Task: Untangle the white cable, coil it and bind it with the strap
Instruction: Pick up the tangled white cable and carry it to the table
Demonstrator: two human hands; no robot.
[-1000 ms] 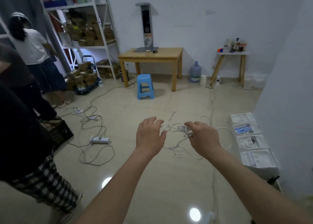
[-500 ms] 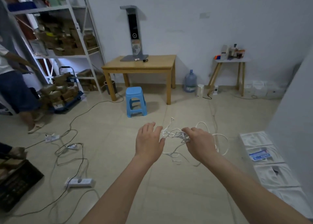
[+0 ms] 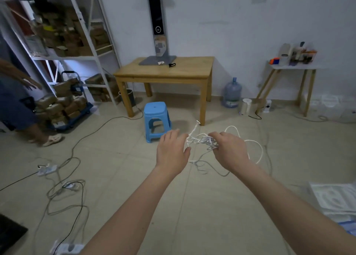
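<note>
A tangled white cable (image 3: 202,140) hangs in the air between my two hands, held out in front of me above the tiled floor. My right hand (image 3: 230,151) is closed around the thick knot of the tangle, with a wide loop (image 3: 258,150) drooping to its right and thin strands dangling below. My left hand (image 3: 171,150) is at the tangle's left end with its fingers extended, and its fingertips touch the strands there. One cable end (image 3: 197,122) sticks up above the knot. A small black strap-like item (image 3: 172,64) lies on the wooden table.
A blue plastic stool (image 3: 157,119) stands just beyond my hands, in front of a wooden table (image 3: 165,75). Power strips (image 3: 47,169) and cords trail over the floor at left. A person (image 3: 17,100) stands by the shelving (image 3: 63,33). White foam trays (image 3: 335,199) lie at right.
My view has swung to the right and come closer to the stool and table. Both hands stay at the tangle, the right one still gripping the knot.
</note>
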